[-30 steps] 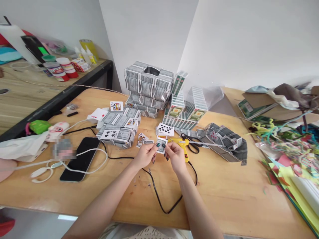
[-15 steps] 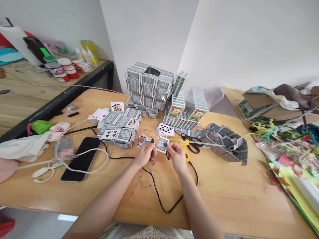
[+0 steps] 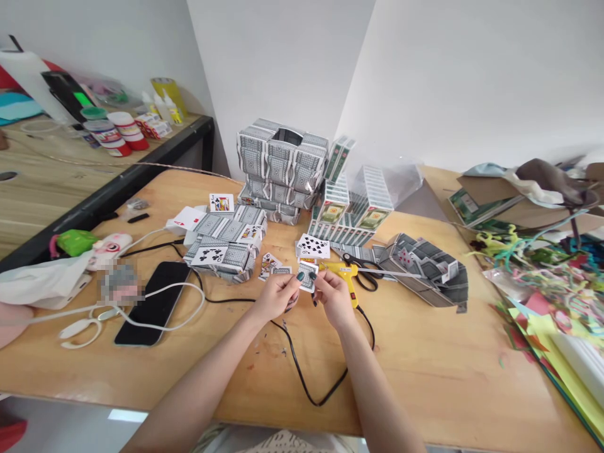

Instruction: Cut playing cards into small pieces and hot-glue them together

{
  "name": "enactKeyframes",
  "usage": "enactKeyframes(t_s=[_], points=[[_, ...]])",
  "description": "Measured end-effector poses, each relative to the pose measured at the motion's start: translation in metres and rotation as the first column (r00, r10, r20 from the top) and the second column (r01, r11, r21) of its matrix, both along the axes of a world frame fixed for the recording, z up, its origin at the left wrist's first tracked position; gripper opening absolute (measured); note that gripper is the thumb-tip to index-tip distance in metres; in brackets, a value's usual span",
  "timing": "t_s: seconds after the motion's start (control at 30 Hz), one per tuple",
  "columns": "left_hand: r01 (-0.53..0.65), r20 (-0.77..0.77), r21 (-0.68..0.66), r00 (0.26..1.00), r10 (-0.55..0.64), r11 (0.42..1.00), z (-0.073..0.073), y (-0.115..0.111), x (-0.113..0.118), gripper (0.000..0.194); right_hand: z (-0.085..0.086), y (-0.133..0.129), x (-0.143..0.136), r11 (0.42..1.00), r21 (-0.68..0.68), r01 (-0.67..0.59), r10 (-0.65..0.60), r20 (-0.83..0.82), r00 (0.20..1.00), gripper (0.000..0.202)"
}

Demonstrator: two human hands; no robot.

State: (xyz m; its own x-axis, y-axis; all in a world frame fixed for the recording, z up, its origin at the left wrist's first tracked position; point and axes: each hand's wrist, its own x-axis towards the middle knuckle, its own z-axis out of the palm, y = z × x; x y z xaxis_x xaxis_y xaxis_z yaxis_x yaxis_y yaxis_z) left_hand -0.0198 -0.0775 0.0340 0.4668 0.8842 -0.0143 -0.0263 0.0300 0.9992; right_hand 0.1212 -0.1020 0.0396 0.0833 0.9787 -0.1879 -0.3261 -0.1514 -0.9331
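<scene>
A playing card (image 3: 307, 274), patterned back up, is pinched between my left hand (image 3: 278, 294) and my right hand (image 3: 334, 296), one at each side. Both sets of fingers are closed on it. Just beyond lies a yellow glue gun (image 3: 348, 277), partly behind my right hand. Face cards (image 3: 268, 264) rest beyond my left hand, and a stack topped by a spades card (image 3: 313, 245) stands farther back. To the left is a low block of folded cards (image 3: 224, 236); behind it rises a taller card structure (image 3: 283, 157).
Black scissors (image 3: 365, 270) and a box lined with cards (image 3: 425, 270) are on the right. Green card packs (image 3: 346, 214) stand at the back. A phone (image 3: 153, 302) and white cable lie left. The glue gun's black cord (image 3: 302, 377) loops in front.
My left hand has moved right and slightly up and now grips the card's left side. Another card back shows beside the face cards. My right hand has hardly moved.
</scene>
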Motion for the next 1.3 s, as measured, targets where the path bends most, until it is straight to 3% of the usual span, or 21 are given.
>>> enactKeyframes(t_s=[0.13, 0.23, 0.27, 0.37, 0.47, 0.57, 0.67, 0.77, 0.9, 1.07, 1.3], points=[[-0.037, -0.169, 0.137, 0.984, 0.060, 0.990, -0.001, 0.003, -0.005, 0.044, 0.001, 0.000, 0.004, 0.995, -0.039, -0.092, 0.091, -0.032, 0.995, 0.022], [-0.060, -0.240, 0.278, 0.962, 0.130, 0.959, 0.002, 0.007, -0.009, 0.026, -0.002, 0.002, 0.007, 0.997, -0.043, -0.064, 0.066, 0.042, 0.997, 0.023], [-0.066, -0.233, 0.310, 0.962, 0.143, 0.949, 0.003, 0.008, -0.011, 0.029, -0.003, 0.002, 0.008, 0.998, -0.041, -0.055, 0.057, 0.069, 0.996, 0.024], [-0.015, -0.230, 0.399, 0.966, 0.116, 0.917, 0.011, 0.010, -0.014, 0.067, -0.006, 0.003, 0.009, 0.998, -0.037, -0.059, 0.063, 0.126, 0.990, 0.024], [0.080, -0.290, 0.485, 0.954, 0.074, 0.871, 0.016, 0.011, -0.017, 0.053, -0.007, 0.003, 0.009, 0.994, -0.040, -0.101, 0.106, 0.151, 0.983, 0.025], [0.090, -0.318, 0.513, 0.944, 0.091, 0.854, 0.019, 0.010, -0.020, 0.048, -0.004, 0.002, 0.011, 0.988, -0.027, -0.151, 0.153, 0.140, 0.978, 0.025], [0.082, -0.332, 0.493, 0.938, 0.100, 0.866, 0.020, 0.010, -0.023, 0.059, -0.001, 0.001, 0.014, 0.981, -0.004, -0.196, 0.195, 0.131, 0.972, 0.024], [0.080, -0.284, 0.447, 0.957, 0.056, 0.891, 0.019, 0.012, -0.027, 0.056, 0.000, 0.000, 0.014, 0.967, 0.021, -0.254, 0.251, 0.078, 0.965, 0.023], [0.074, -0.034, 0.346, 0.997, -0.066, 0.935, 0.013, 0.015, -0.029, 0.054, -0.009, -0.003, 0.003, 0.952, 0.082, -0.296, 0.300, -0.047, 0.953, 0.033], [0.150, 0.228, 0.174, 0.955, -0.188, 0.973, 0.007, 0.013, -0.022, 0.055, -0.018, -0.007, -0.010, 0.938, 0.139, -0.317, 0.334, -0.124, 0.935, 0.045], [0.152, 0.346, -0.007, 0.928, -0.140, 0.988, 0.005, 0.009, -0.015, 0.054, -0.003, -0.007, -0.011, 0.937, 0.128, -0.324, 0.345, -0.217, 0.913, 0.029]])
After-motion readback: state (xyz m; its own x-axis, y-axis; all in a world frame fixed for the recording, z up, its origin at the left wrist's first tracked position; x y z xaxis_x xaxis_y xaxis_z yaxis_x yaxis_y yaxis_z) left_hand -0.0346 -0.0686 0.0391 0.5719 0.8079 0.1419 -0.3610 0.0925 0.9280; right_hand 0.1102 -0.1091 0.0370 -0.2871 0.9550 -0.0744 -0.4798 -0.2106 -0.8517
